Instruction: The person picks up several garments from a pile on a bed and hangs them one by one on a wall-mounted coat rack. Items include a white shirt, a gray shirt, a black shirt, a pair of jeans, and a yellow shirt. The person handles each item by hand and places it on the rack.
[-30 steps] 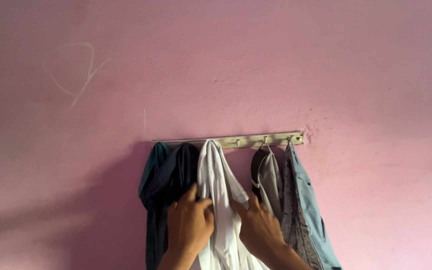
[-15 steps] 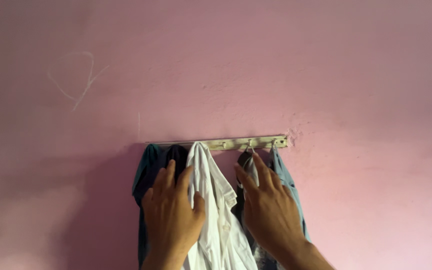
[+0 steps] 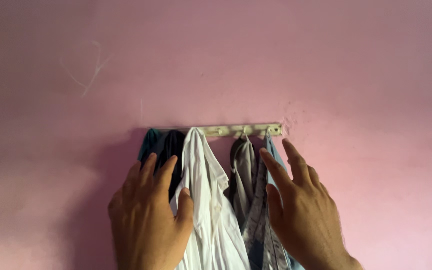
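Note:
A pale hook rail (image 3: 226,130) is fixed to a pink wall (image 3: 276,60), and several garments hang from it. A white shirt (image 3: 208,200) hangs in the middle, dark and teal clothes (image 3: 163,145) at the left, a grey patterned garment (image 3: 248,175) and a light blue one (image 3: 271,150) at the right. My left hand (image 3: 148,215) is raised in front of the dark clothes, its thumb against the white shirt's left edge. Over the grey and blue garments hovers my right hand (image 3: 301,210), fingers spread. Neither hand grips anything.
A faint white scratch mark (image 3: 88,70) shows on the wall at the upper left. The paint is chipped beside the rail's right end (image 3: 288,125). A shadow falls on the wall left of the clothes.
Both hands have come off the white shirt and moved apart, the right one sliding right over the grey and blue garments. The fingers have spread.

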